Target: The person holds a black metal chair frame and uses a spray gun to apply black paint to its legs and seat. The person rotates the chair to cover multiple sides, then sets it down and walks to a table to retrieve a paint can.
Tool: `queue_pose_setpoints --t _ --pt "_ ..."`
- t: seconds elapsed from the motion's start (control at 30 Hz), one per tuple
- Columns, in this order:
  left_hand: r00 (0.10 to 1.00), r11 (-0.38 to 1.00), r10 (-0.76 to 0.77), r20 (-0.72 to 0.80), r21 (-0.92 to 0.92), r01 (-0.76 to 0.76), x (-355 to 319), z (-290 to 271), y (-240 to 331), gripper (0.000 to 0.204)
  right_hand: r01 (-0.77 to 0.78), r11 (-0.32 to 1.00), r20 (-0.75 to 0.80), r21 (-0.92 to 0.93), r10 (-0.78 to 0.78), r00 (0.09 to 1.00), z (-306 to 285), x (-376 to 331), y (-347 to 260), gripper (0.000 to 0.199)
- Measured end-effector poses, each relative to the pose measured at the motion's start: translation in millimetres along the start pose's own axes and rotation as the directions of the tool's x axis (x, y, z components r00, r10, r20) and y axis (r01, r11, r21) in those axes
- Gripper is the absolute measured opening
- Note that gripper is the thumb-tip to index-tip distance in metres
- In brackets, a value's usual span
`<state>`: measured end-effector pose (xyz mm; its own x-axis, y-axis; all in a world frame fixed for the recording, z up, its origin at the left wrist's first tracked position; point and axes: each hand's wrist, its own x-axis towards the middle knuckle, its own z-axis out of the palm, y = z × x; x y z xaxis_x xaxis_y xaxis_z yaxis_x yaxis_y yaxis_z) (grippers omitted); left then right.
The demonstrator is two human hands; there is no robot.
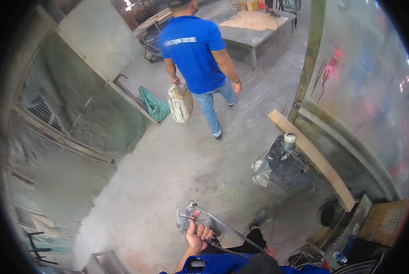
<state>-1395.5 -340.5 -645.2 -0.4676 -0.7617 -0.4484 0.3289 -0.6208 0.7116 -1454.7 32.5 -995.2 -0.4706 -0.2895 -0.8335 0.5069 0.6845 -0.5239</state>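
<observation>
My left hand [199, 234] is closed around the handle of a metal spray gun [184, 220], held out in front of me at the lower middle. A translucent hose [227, 228] runs from the gun down to the right, toward my body, and a darker hose leaves the handle below it. Only a small patch of my right hand [270, 253] shows beside my dark trouser leg, at the lower edge. Its fingers are hidden, so I cannot make out what it holds, if anything.
Ahead, a person in a blue shirt [193, 55] carries a whitish, paint-crusted container [180, 102]. A green bag [154, 105] lies left of them. On the right stand a paint-spattered dark drum [289, 166] with a can [289, 141] on top and a leaning wooden plank [311, 157]. A table [245, 41] is behind.
</observation>
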Motion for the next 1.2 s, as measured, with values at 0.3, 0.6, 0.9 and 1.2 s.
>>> queue_pose_setpoints --t 0.3,0.6,0.9,1.2 --pt "0.938 0.926 0.116 0.326 -0.376 0.017 62 -87 -21 0.049 0.079 0.967 0.097 -0.242 -0.057 0.994 2 38 -55 0.044" --pt "0.852 0.867 0.388 0.352 -0.453 -0.207 76 -127 56 0.052 0.409 0.846 0.373 -0.342 -0.277 0.885 26 20 -145 0.044" --pt "0.884 0.872 0.351 0.309 -0.453 -0.188 94 -145 96 0.056 0.351 0.910 0.026 -0.222 -0.355 0.935 72 -26 -207 0.026" --pt "0.855 0.893 0.380 0.354 -0.381 -0.239 107 -95 115 0.054 0.645 0.764 0.522 0.001 -0.550 0.652 112 107 -204 0.031"
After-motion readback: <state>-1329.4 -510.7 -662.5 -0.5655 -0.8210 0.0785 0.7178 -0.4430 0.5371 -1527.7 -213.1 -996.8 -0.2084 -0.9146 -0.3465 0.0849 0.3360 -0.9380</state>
